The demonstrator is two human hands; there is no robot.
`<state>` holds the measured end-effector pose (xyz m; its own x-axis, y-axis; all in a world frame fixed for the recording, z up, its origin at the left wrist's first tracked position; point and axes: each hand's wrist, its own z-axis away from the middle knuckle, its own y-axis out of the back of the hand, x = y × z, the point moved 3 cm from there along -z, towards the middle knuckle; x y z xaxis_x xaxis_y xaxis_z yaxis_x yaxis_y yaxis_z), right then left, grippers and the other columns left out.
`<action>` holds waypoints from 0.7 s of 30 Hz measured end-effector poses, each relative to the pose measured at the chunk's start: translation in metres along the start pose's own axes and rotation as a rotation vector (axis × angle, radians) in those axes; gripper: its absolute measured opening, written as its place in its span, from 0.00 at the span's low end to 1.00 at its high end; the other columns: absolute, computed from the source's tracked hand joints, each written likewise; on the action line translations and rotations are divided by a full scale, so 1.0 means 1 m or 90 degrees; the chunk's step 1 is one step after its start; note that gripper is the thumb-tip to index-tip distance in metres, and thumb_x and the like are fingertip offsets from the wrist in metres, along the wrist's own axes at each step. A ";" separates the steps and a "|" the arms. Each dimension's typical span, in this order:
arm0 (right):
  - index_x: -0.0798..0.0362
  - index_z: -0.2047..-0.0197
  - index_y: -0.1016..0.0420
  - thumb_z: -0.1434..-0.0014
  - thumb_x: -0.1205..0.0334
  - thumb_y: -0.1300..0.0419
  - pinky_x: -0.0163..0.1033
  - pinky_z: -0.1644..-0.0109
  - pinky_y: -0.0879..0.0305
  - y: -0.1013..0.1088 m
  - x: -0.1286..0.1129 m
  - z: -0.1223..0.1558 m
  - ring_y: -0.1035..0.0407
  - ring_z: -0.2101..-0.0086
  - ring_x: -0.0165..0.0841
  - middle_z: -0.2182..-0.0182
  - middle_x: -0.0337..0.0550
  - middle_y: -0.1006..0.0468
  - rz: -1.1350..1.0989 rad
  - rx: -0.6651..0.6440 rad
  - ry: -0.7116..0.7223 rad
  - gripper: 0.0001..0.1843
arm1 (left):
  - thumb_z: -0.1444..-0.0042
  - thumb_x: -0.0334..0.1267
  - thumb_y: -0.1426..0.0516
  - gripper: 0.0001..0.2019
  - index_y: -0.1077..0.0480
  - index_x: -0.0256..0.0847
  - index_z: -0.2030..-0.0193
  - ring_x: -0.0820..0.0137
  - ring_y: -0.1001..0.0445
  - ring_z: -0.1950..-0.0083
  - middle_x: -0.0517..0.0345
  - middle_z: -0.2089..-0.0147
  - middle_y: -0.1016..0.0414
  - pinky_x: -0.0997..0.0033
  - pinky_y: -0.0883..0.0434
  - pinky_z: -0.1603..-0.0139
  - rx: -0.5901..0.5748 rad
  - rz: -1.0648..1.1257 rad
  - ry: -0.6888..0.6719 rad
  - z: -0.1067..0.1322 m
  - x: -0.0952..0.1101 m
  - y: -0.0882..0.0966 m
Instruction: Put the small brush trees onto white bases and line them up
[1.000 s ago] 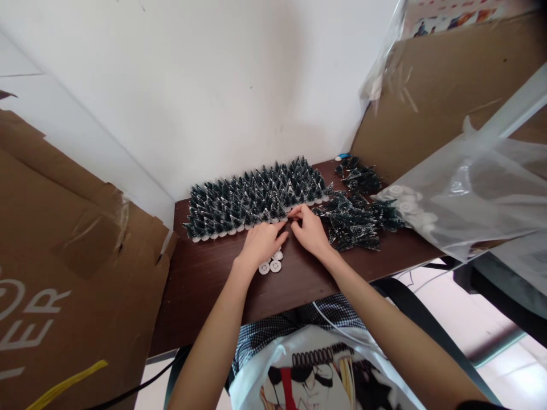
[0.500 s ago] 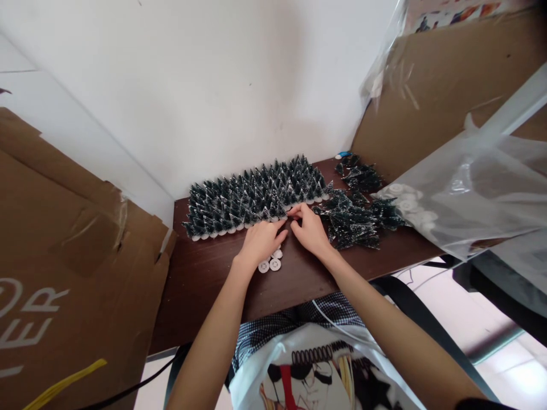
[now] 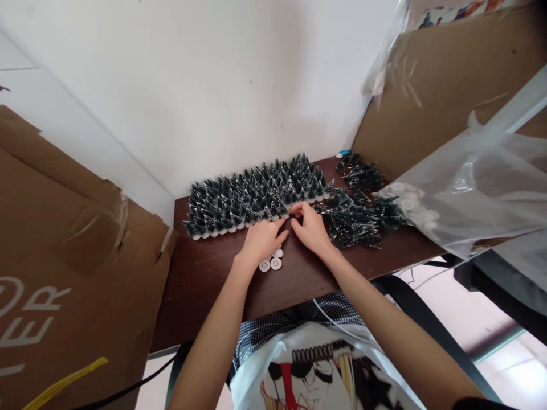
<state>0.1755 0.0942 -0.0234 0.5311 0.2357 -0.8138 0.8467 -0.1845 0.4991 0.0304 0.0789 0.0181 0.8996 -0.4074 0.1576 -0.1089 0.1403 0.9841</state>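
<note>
Two hands work at the tree row.
Right hand pinches its front edge; left hand curled, grip unclear. Trees look light and bristly: best held by the base.

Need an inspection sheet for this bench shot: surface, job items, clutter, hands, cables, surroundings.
Surface: dark wooden table.
Job's things: standing mini trees in rows; loose tree pile to their right; white discs by left hand.
Clutter: plastic bag holding more discs.
Grippers: left hand and right hand meet at the front row; grip unclear.
Cables: black cable lower left; white cable over lap.
Surroundings: white wall, cardboard both sides.
</note>
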 end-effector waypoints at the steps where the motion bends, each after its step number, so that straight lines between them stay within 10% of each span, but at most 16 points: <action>1: 0.49 0.59 0.36 0.46 0.73 0.45 0.57 0.44 0.33 0.000 0.000 0.000 0.25 0.55 0.43 0.57 0.48 0.20 0.004 0.000 0.002 0.12 | 0.32 0.44 0.50 0.22 0.30 0.44 0.36 0.54 0.20 0.53 0.49 0.59 0.17 0.62 0.28 0.55 -0.001 0.002 -0.001 0.000 0.000 0.000; 21: 0.48 0.58 0.37 0.44 0.73 0.45 0.58 0.42 0.34 0.001 -0.004 0.003 0.25 0.53 0.44 0.56 0.48 0.18 0.022 -0.016 0.010 0.13 | 0.32 0.42 0.50 0.19 0.24 0.46 0.41 0.61 0.20 0.60 0.54 0.63 0.18 0.66 0.29 0.59 0.006 0.054 -0.042 0.002 0.000 0.003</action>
<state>0.1739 0.0905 -0.0208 0.5599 0.2439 -0.7918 0.8285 -0.1684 0.5340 0.0288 0.0779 0.0216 0.8576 -0.4524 0.2448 -0.1875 0.1682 0.9677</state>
